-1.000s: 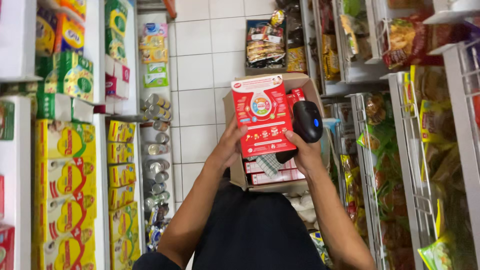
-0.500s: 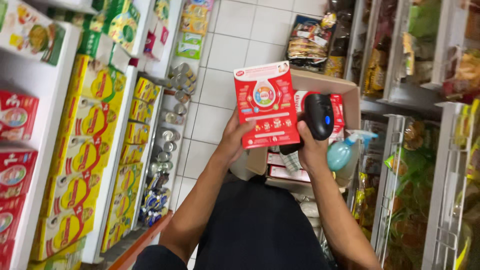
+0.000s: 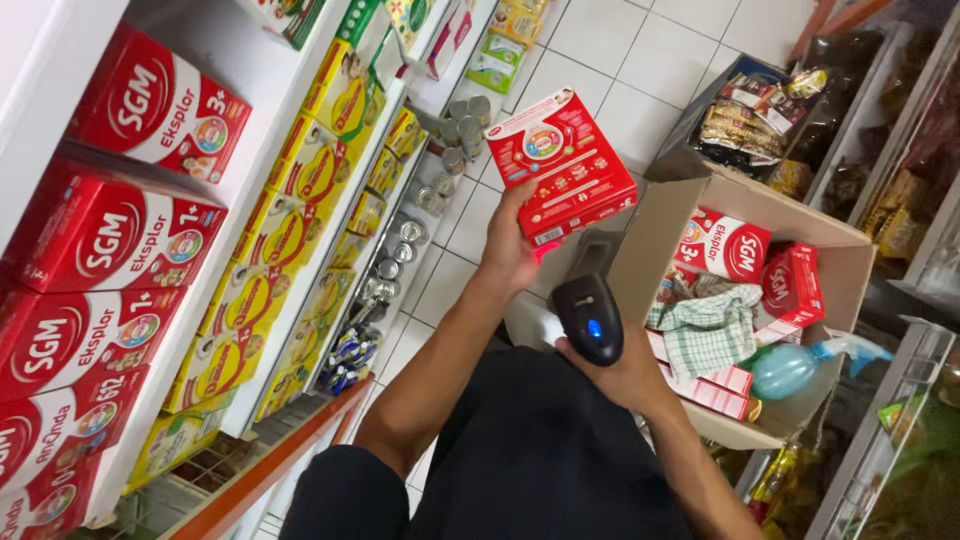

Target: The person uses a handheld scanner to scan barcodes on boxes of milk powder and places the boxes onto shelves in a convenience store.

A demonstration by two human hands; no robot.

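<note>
White tiered metal shelving (image 3: 262, 130) at left, stocked with five large red cartons and rows of yellow ones. Open brown cardboard box (image 3: 800, 225) at right, two red cartons, one checked green-and-white cloth (image 3: 712, 330) inside. One red rectangular cardboard carton (image 3: 574, 166), raised over tiled floor, gripped at its lower corner by left hand (image 3: 510, 250). One black handheld scanner (image 3: 588, 318), blue light lit, clasped in right hand (image 3: 628, 372).

Grocery shop aisle, stocked shelves (image 3: 250, 170), handheld barcode scanner (image 3: 588, 318)
</note>
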